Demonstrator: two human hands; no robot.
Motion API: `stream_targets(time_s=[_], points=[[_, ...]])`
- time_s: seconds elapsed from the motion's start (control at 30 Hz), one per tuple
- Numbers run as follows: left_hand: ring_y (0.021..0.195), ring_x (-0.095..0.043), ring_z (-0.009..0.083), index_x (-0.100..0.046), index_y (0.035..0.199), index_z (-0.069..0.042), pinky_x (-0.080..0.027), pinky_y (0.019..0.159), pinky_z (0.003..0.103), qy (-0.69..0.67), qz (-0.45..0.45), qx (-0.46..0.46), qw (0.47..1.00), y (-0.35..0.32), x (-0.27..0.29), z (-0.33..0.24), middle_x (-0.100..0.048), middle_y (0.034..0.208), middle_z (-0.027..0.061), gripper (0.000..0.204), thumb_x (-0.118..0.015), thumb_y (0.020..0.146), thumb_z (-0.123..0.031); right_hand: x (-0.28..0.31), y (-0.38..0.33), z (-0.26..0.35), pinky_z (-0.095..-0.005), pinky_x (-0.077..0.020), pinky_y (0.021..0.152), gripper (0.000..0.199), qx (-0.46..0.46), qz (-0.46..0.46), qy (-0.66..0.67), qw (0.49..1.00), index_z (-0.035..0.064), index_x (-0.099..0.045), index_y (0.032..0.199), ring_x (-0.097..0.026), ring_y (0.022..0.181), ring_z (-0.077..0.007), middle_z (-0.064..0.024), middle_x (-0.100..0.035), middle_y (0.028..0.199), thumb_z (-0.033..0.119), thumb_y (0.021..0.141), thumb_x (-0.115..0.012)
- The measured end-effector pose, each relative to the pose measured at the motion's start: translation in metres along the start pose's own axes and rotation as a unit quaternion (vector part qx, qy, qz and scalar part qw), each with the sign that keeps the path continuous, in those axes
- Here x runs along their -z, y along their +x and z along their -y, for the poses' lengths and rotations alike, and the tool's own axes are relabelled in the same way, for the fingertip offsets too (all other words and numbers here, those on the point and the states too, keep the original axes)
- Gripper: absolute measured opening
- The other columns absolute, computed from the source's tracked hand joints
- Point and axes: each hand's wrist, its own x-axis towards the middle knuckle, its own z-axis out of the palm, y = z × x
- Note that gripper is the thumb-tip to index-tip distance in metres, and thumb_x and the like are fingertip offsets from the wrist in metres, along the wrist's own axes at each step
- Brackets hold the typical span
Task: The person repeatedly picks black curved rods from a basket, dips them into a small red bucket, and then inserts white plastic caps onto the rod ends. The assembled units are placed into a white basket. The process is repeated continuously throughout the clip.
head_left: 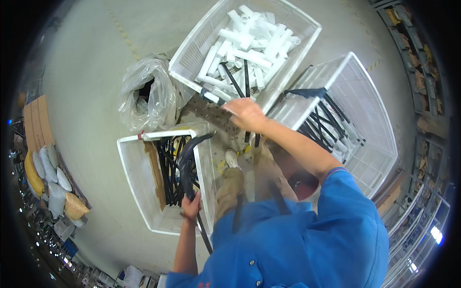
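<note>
Down at the lower left of centre, the left hand (191,205) is closed around a bundle of long black strips (186,165), which arch up from the fist and curve over the near wall of a white plastic crate (132,185) lying in the left middle of the frame; more black strips lie inside that crate beside a brown cardboard piece (154,170). Near the centre, the right hand (246,113) reaches forward over the edge of a second white crate (204,41) at the top of the frame, which is heaped with white tubes (254,45). Its fingers are curled on a white tube with a dark end (207,95) at the crate's near rim, and a few black strips stand among the tubes just beyond the fingers; how tightly it grips cannot be told. A third white crate (379,139) sits at the right, holding black strips with white ends (331,127) laid crosswise. A crumpled clear plastic bag (149,93) rests on the grey floor (86,81) between the top and left crates. The person wears a blue jacket (307,240) and tan trousers, with one light shoe (232,157) showing between the crates. Stacked sacks (53,185) lie at the far left edge.
</note>
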Motion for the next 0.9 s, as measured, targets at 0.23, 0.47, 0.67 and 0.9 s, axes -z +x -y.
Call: stream_targets(time_s=[0.23, 0.47, 0.67, 0.9], points=[[0.045, -0.045, 0.0087, -0.053, 0.079, -0.008, -0.036, 0.043, 0.026, -0.010, -0.281, 0.093, 0.955, -0.005, -0.034, 0.102, -0.049, 0.056, 0.0001, 0.023, -0.069, 0.092, -0.019, -0.163, -0.003, -0.329, -0.0439, -0.0509, 0.095, 0.036, -0.421, 0.287, -0.150, 0.847, 0.0156, -0.065, 0.120, -0.057, 0.117, -0.0359, -0.0171, -0.056, 0.125, 0.014, 0.084, -0.064], [0.048, -0.049, 0.0115, -0.051, 0.087, -0.009, -0.042, 0.050, 0.026, -0.003, -0.294, 0.148, 0.944, -0.002, -0.077, 0.165, -0.050, 0.057, 0.0011, 0.019, -0.067, 0.094, -0.019, -0.312, -0.039, -0.468, -0.0453, -0.0488, 0.098, 0.039, -0.459, 0.409, -0.184, 0.767, 0.0176, -0.064, 0.126, -0.057, 0.119, -0.0345, -0.0152, -0.058, 0.130, 0.024, 0.087, -0.062], [0.050, -0.050, 0.0098, -0.052, 0.086, -0.009, -0.042, 0.047, 0.024, -0.021, -0.296, 0.186, 0.937, -0.001, -0.086, 0.153, -0.051, 0.059, 0.0010, 0.016, -0.066, 0.092, -0.011, -0.322, -0.046, -0.484, -0.0409, -0.0519, 0.090, 0.032, -0.598, 0.136, -0.105, 0.783, 0.0107, -0.073, 0.102, -0.067, 0.101, -0.0323, -0.0153, -0.071, 0.105, 0.033, 0.080, -0.072], [0.052, -0.048, 0.0111, -0.054, 0.088, -0.009, -0.040, 0.053, 0.026, 0.015, -0.213, 0.103, 0.972, 0.043, -0.072, 0.070, -0.051, 0.060, 0.0012, 0.020, -0.064, 0.096, -0.024, -0.251, -0.029, -0.440, -0.0441, -0.0531, 0.087, 0.027, -0.625, 0.119, -0.023, 0.771, 0.0010, -0.069, 0.100, -0.065, 0.105, -0.0380, -0.0224, -0.068, 0.110, 0.017, 0.079, -0.067]])
